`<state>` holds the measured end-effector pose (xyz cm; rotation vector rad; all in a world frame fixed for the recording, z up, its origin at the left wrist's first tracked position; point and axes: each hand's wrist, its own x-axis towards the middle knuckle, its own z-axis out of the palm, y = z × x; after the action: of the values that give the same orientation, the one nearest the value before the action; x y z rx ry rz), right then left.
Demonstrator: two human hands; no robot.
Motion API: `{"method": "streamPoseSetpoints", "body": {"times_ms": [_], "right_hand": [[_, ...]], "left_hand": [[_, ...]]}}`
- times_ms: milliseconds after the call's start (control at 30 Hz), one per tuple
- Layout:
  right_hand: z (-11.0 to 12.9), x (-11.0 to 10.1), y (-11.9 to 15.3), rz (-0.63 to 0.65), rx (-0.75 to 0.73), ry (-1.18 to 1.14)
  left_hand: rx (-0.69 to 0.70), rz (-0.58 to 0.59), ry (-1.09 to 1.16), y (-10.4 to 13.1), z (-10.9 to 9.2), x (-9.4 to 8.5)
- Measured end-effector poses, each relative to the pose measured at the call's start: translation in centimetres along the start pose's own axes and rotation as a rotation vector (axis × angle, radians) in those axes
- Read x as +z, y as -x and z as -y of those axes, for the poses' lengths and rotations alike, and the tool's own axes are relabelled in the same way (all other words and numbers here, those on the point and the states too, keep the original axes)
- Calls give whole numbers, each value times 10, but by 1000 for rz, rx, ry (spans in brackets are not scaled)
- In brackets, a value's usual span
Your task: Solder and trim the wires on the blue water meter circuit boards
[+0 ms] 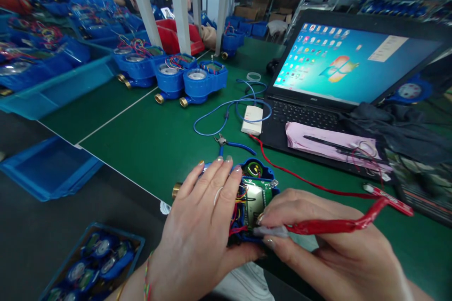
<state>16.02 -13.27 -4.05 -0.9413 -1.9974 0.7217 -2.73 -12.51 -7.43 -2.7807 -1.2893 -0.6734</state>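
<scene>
A blue water meter [269, 170] with a brass threaded end lies at the near edge of the green table, its electronics compartment uncovered. Inside are a green circuit board [257, 197], a round component and red, yellow and black wires. My left hand [203, 216] lies across the meter, fingers over its left part and thumb bent around the near side, gripping it. Between thumb and fingers, my right hand [335, 244] pinches a grey connector [274, 231] on a red-wrapped cable [323, 226]. The connector's tip is at the board's near edge; whether it is plugged in cannot be made out.
Blue-handled cutters [240, 146] lie just beyond the meter. A white box [252, 120] with blue and red cables sits beside the open laptop [318, 113]. Several meters [205, 82] stand farther back. Crates flank the left table edge; other people are at the back.
</scene>
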Motion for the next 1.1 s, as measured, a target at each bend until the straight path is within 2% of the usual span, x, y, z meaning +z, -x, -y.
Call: {"method": "streamPoseSetpoints", "body": {"times_ms": [267, 400, 567, 800, 1100], "right_hand": [[-2, -1, 0, -11, -26, 24], [-3, 3, 2, -63, -18, 55], [-4, 6, 4, -127, -12, 107], [-2, 4, 2, -96, 40, 64], [-1, 1, -2, -61, -24, 20]], "left_hand": [[30, 23, 38, -1, 3, -5], [70, 82, 95, -1, 5, -11], [48, 99, 104, -2, 4, -15], [33, 112, 93, -5, 1, -18], [45, 132, 74, -3, 2, -17]]}}
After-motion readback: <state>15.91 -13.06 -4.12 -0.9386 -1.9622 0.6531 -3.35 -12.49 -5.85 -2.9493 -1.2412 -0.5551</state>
